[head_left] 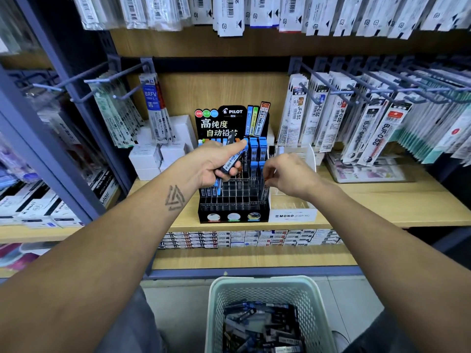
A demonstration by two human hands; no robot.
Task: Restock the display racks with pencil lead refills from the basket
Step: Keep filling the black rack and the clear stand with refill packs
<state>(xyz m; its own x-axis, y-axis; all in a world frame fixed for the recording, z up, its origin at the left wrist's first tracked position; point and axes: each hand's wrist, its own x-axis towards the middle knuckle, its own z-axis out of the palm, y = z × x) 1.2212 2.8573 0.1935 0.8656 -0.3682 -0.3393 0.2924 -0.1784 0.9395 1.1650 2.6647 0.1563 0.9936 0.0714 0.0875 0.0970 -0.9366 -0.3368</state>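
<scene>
The black plastic display rack (233,200) stands on a smooth wooden shelf (369,202). It has many small square slots, and flat blue lead cases stand upright in some of them. The left hand (219,161) holds a few thin, dark lead refill cases (230,164) with curled fingers, and its pointing finger sticks out toward the rack. The right hand (286,174) pinches one lead case (265,188) at the right side of the rack; which slot it sits in is hard to tell. Down on the floor sits a pale green plastic basket (257,289) with holes in its walls. More small dark and blue cases lie piled inside it.
</scene>
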